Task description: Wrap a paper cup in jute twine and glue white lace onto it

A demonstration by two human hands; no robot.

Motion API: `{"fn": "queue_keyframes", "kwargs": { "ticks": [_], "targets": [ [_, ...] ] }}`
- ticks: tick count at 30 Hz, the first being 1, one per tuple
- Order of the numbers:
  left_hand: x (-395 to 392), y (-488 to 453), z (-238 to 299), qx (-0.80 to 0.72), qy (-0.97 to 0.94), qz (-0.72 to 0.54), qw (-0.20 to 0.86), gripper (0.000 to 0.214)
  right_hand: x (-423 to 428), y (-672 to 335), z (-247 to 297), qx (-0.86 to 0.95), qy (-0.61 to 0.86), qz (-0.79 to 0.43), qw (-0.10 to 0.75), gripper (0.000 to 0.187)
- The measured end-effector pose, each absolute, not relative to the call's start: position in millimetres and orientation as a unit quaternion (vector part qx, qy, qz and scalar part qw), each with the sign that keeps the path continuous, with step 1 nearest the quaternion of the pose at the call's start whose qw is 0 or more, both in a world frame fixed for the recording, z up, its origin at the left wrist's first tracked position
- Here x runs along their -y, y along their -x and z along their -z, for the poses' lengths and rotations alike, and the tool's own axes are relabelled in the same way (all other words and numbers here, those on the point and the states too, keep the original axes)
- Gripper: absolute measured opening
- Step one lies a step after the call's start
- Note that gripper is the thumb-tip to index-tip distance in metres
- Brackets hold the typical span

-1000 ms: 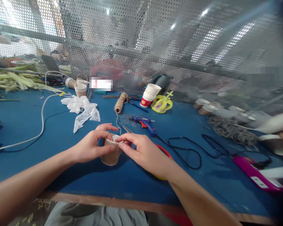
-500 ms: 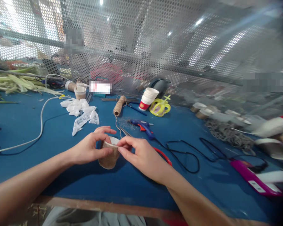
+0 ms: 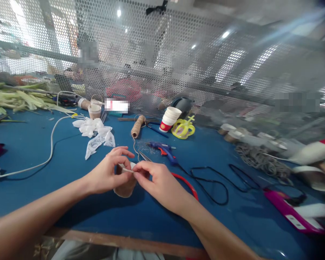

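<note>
A twine-wrapped paper cup [image 3: 126, 188] stands low over the blue table, its white inner wall partly showing. My left hand [image 3: 109, 171] is closed around the cup's rim from the left, thumb in front and other fingers bent over the top. From the right, my right hand [image 3: 158, 182] pinches a light strand of twine [image 3: 128, 170] at the rim; the fingertips of both hands almost meet there. Behind them lies a roll of twine [image 3: 137, 127], its loose end running toward the cup. The scissors [image 3: 188, 180], with red handles, are partly hidden under my right hand.
A blue glue gun [image 3: 164, 150] lies beyond my right hand, its black cord [image 3: 208, 169] looping toward a magenta power strip [image 3: 284, 209]. Farther back are stacked paper cups [image 3: 170, 119], a yellow crown-shaped piece [image 3: 183, 129] and crumpled white plastic [image 3: 97, 131]. Grey cord [image 3: 260, 157] is heaped at right.
The view has shifted slightly, so the table sits lower in it. My right fingertips have moved a little left along the rim, and the strand across it now shows more clearly.
</note>
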State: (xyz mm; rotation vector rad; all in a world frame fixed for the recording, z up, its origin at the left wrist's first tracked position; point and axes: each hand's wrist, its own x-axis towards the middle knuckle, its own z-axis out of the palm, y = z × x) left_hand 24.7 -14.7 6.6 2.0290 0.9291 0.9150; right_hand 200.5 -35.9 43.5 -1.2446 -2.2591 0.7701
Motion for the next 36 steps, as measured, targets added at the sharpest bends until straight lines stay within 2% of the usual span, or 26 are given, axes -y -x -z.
{"fn": "queue_keyframes", "kwargs": {
  "ticks": [5, 10, 13, 16, 21, 26, 31, 33, 36],
  "targets": [
    [11.9, -19.8, -6.1, -0.361, -0.764, -0.348, 0.406, 0.008, 33.5, -204.4, -36.8, 0.819, 0.456, -0.233, 0.258, 0.015],
    [6.3, -10.4, -8.6, -0.372, -0.668, -0.383, 0.518, 0.013, 6.7, -226.4, -29.4, 0.79, 0.493, -0.095, 0.351, 0.021],
    [4.9, -9.3, -9.1, -0.366, -0.582, -0.413, 0.597, 0.017, -20.4, -253.4, -23.7, 0.715, 0.621, -0.022, 0.32, 0.022],
    [3.5, -10.7, -5.8, -0.36, -0.514, -0.432, 0.648, 0.02, -44.7, -282.3, -13.2, 0.675, 0.681, -0.02, 0.285, 0.017],
    [1.2, -12.2, 1.0, -0.348, -0.498, -0.436, 0.664, 0.023, -59.1, -301.8, -1.7, 0.669, 0.698, -0.085, 0.24, 0.019],
    [4.5, -12.8, 2.9, -0.345, -0.64, -0.401, 0.557, 0.02, -38.0, -274.0, -13.8, 0.686, 0.648, -0.156, 0.291, 0.023],
    [13.9, -17.6, 3.9, -0.325, -0.722, -0.365, 0.49, 0.012, -11.9, -235.2, -10.0, 0.714, 0.532, -0.37, 0.266, 0.043],
    [17.6, -20.0, 3.7, -0.316, -0.732, -0.358, 0.486, 0.01, -7.6, -229.2, -5.0, 0.682, 0.496, -0.448, 0.296, 0.047],
    [21.5, -22.7, 3.3, -0.292, -0.74, -0.354, 0.492, 0.007, -7.9, -228.6, -1.9, 0.583, 0.439, -0.571, 0.375, 0.041]
  ]
}}
